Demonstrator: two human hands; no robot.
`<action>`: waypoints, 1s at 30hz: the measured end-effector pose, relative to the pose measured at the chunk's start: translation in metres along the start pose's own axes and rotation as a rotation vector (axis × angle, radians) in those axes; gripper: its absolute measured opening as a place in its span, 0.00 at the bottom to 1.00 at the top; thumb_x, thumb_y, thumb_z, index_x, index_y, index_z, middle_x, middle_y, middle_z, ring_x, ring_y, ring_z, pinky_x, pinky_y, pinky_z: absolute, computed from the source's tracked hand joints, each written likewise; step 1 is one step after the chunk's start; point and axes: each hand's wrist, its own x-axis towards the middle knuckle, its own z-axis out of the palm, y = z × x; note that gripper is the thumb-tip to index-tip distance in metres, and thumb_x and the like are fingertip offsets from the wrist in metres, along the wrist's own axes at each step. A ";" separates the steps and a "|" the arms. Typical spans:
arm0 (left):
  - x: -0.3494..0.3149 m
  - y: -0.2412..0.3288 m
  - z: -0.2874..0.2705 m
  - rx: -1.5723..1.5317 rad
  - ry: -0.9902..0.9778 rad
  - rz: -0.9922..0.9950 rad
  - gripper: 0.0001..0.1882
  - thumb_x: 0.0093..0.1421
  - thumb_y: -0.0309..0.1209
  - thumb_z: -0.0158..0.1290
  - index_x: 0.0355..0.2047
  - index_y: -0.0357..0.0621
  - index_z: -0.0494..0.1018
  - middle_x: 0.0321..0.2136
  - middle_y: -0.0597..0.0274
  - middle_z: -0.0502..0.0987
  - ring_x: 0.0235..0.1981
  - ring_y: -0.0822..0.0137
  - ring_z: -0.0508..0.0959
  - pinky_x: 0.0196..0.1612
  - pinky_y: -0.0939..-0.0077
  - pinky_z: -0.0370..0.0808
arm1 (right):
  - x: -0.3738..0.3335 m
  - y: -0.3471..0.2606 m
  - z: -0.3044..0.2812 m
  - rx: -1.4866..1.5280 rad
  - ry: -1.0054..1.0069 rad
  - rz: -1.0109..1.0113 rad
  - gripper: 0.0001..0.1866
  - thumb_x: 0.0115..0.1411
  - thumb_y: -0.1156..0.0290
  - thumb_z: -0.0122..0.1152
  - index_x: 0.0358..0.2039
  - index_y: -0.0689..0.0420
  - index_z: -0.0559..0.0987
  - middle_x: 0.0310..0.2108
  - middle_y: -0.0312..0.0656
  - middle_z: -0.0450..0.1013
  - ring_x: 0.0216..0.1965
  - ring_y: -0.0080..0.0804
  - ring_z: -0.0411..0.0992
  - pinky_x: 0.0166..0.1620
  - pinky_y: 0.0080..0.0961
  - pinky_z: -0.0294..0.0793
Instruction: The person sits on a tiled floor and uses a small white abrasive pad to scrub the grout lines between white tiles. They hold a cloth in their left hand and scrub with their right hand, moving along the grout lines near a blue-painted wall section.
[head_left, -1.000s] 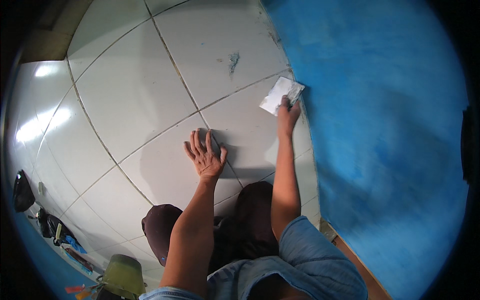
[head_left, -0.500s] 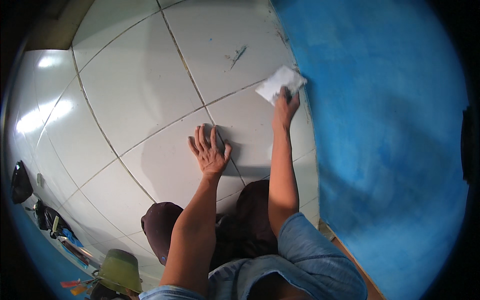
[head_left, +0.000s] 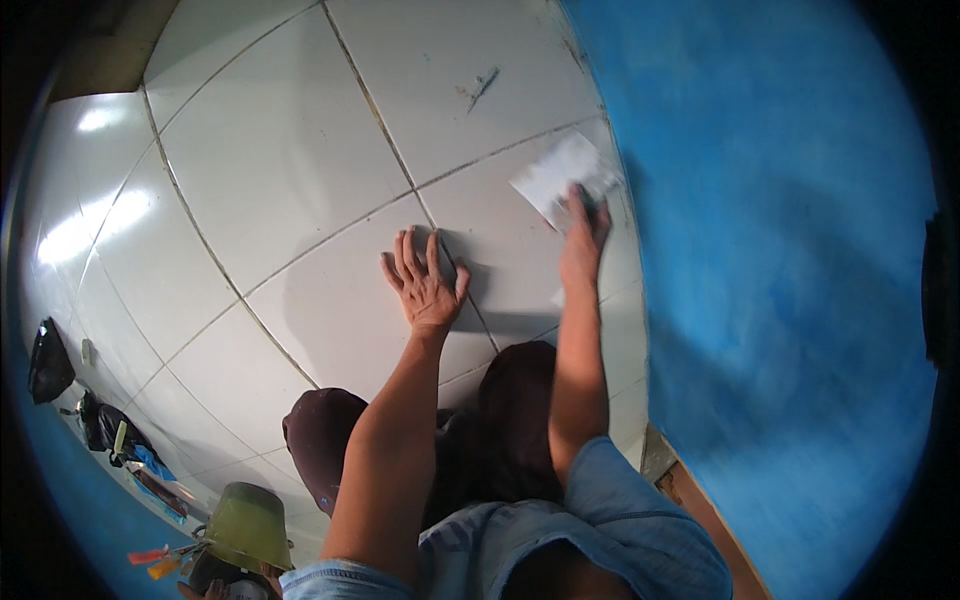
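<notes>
My left hand (head_left: 430, 293) lies flat on the pale floor tiles (head_left: 245, 150), fingers spread and holding nothing, close to a grout line. Farther forward and to the right, my right hand (head_left: 584, 240) grips a white sheet (head_left: 563, 172), flat against the floor near the foot of the blue wall (head_left: 760, 250). The sheet looks like paper or thin cloth, and its edge by my fingers is smudged dark. The motion blurs it, so I cannot tell which. Beyond it, a dark streaky mark (head_left: 482, 90) stains one tile.
At the lower left stands a yellow-green bucket (head_left: 246, 525), beside red and orange handles (head_left: 150, 556). Black plastic bags (head_left: 50, 362) lie along the left wall. My dark-clad knees (head_left: 325, 440) are on either side of my left forearm. Reddish-brown material (head_left: 690, 505) shows by the wall's near end.
My right hand has drawn the white sheet slightly back toward me along the wall's foot. The left hand stays planted on the tile; the whole view has shifted slightly.
</notes>
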 end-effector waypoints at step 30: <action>-0.003 -0.001 -0.003 -0.037 0.056 0.013 0.33 0.52 0.34 0.51 0.59 0.49 0.54 0.60 0.52 0.51 0.65 0.56 0.46 0.65 0.50 0.37 | -0.032 0.045 -0.052 -0.177 -0.270 -0.066 0.20 0.55 0.74 0.59 0.49 0.58 0.68 0.43 0.39 0.69 0.42 0.28 0.70 0.41 0.28 0.73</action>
